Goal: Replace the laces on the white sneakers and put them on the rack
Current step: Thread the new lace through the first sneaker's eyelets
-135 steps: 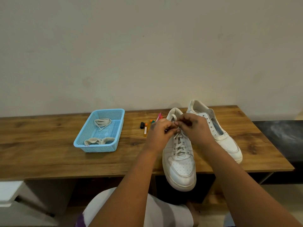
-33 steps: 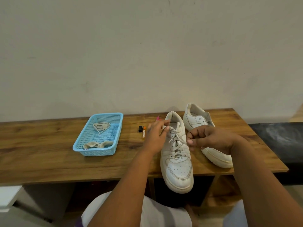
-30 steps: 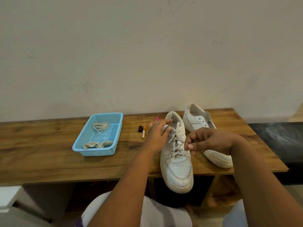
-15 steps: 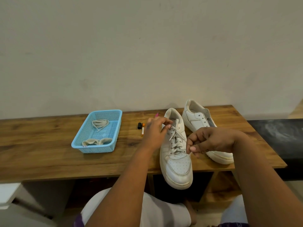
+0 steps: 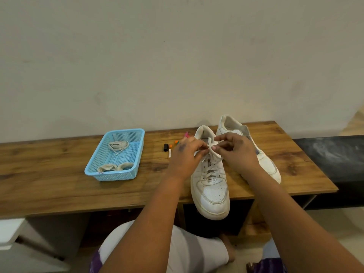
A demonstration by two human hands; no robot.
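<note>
wooden table (image 5: pixel 59 184), plain wall (image 5: pixel 177 56)

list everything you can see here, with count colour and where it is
sneakers: 2, white, right half of the table; the near one is laced and overhangs the front edge, the other lies behind the right hand
lace ends: white, at the top of the near sneaker
basket: 1, light blue, left of the sneakers
spare laces: cream bundles inside the basket
markers: a few, black, orange, pink, between basket and sneakers
table: 1, brown wood, against the wall
left hand: pinches the lace ends
right hand: pinches the lace ends
</note>
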